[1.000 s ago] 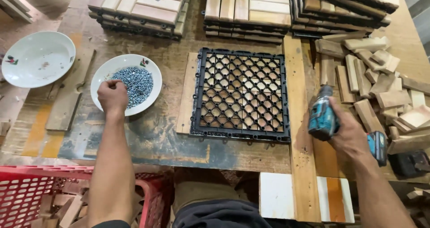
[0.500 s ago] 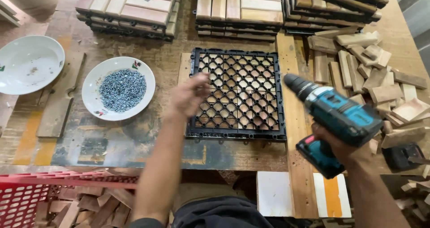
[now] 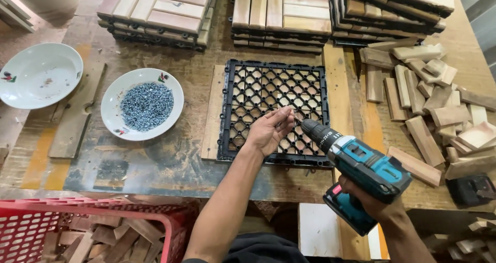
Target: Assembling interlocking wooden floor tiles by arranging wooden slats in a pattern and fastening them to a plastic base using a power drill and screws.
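- A small screw (image 3: 295, 117), barely visible, sits pinched at my left hand's fingertips, just right of the frame's centre, over the lower right part of the black plastic grid (image 3: 274, 110).
- My left hand (image 3: 269, 131) is nearly closed, thumb and fingers drawn together on the screw; whether the tip already touches the grid I cannot tell.
- The drill (image 3: 356, 167) lies to the lower right of the screw, its long axis slanting up-left, so the bit points at my fingertips and almost meets them.
- My right hand (image 3: 374, 203) is wrapped firmly round the drill's grip, low in the frame.
- A white bowl of screws (image 3: 142, 104) stands left of the grid, well apart from both hands.
- Loose wooden blocks (image 3: 439, 113) are heaped at the right.
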